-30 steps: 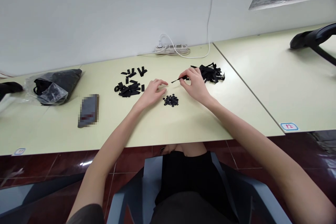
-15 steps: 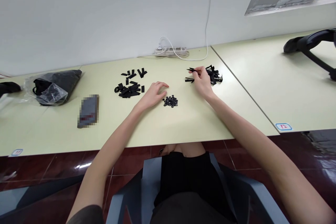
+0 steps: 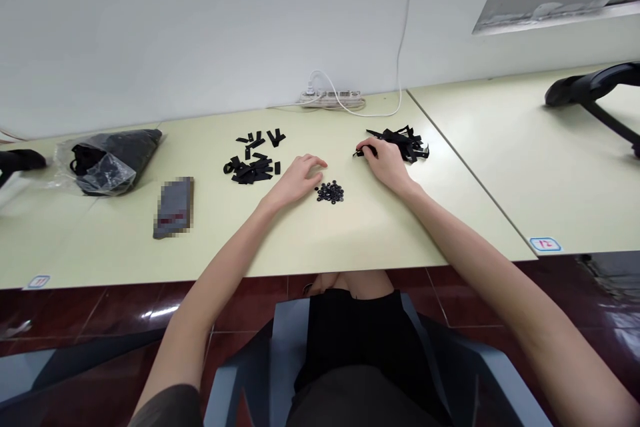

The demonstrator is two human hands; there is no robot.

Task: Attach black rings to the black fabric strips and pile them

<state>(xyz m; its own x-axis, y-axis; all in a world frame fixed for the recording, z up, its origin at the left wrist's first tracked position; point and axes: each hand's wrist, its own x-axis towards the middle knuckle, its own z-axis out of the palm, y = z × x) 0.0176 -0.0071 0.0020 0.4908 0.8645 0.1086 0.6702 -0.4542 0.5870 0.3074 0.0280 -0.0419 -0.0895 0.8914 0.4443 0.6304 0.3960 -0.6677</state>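
Observation:
My left hand (image 3: 301,177) rests on the table with its fingers apart and nothing in it. Just to its right lies a small heap of black rings or washers (image 3: 330,193). My right hand (image 3: 384,159) is at the left side of a tangled pile of black fabric strips (image 3: 410,144), its thumb and fingers closed around strips there. How many it grips is hidden by the fingers. To the left of my left hand lie short cut black strips (image 3: 250,171), some in a heap and several scattered behind it.
A white power strip (image 3: 333,99) with a white cable lies against the wall. A clear plastic bag with black material (image 3: 117,160) and a blurred dark flat object (image 3: 173,207) are at left. A black stand (image 3: 595,87) stands on the right-hand table.
My right hand has lowered onto the strips at the left of the pile; the strip ends sticking out past its fingers now lie lower. My left hand has stayed in place. The view has shifted slightly.

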